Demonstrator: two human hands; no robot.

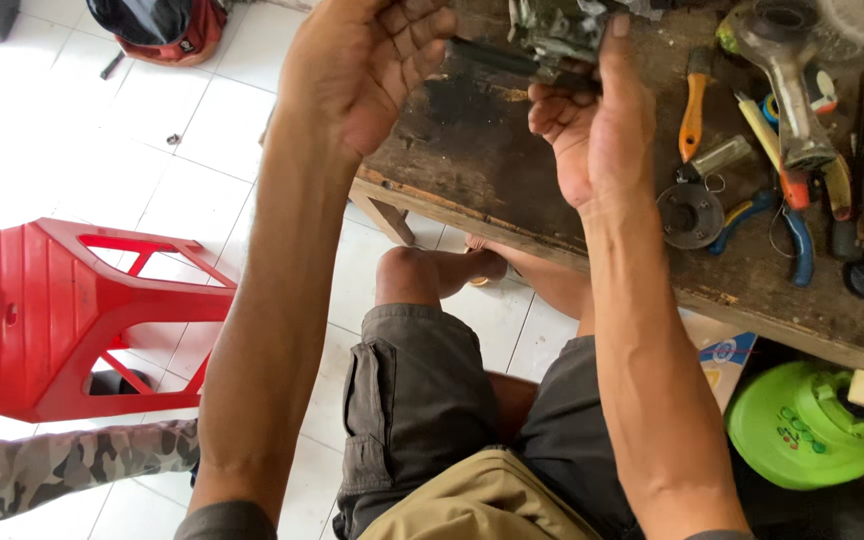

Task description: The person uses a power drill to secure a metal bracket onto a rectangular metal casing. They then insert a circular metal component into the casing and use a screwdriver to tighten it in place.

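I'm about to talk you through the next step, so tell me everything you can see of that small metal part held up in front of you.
The metal part is a small, grey-green, grimy casting with a dark rod sticking out to its left. It is held above the worn wooden bench, its top cut off by the frame. The right hand grips it from below; the left hand is open beside the rod.

Small engine part (557,35): grey-green cast metal body, grimy, with a dark rod projecting leftward; held raised above the workbench's (512,170) near edge, partly cropped at the top.
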